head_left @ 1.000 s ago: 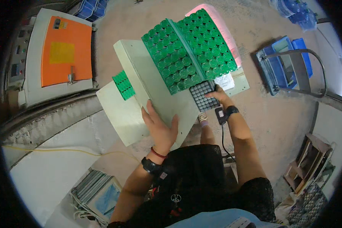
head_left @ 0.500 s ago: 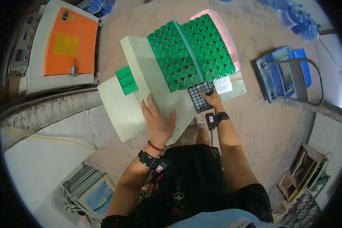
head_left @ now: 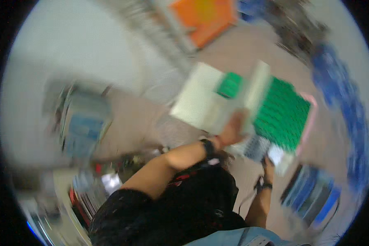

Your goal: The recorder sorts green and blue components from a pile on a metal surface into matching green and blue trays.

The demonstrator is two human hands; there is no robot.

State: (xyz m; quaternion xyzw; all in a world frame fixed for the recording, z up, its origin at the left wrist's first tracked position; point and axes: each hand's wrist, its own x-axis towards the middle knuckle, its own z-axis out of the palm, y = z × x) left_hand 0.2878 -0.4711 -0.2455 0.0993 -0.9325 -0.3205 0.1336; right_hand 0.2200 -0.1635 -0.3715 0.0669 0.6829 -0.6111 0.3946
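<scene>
The whole view is smeared by motion. My left hand [head_left: 233, 129] lies against the near side of a pale upright panel [head_left: 259, 88], its fingers too blurred to make out. My right hand [head_left: 269, 170] is at the near right corner of a dark grey tray of small round pieces [head_left: 257, 148]; whether it grips the tray is not clear. Just beyond that tray are large bright green trays of round pockets [head_left: 282, 112]. A smaller green block [head_left: 229, 85] sits on the pale board [head_left: 199, 98] left of the panel. A white paper [head_left: 275, 155] lies beside the dark tray.
Pink material [head_left: 311, 107] edges the large green trays. A cart with blue bins [head_left: 311, 192] stands on the floor at right, with blue plastic bags [head_left: 342, 119] beyond. An orange-doored cabinet [head_left: 205, 20] is at the top, a stack of flat items [head_left: 84, 123] at left.
My head has turned left, so the bench and trays have swung to the right in view and blurred. My left hand stays by the upright panel, my right by the dark tray.
</scene>
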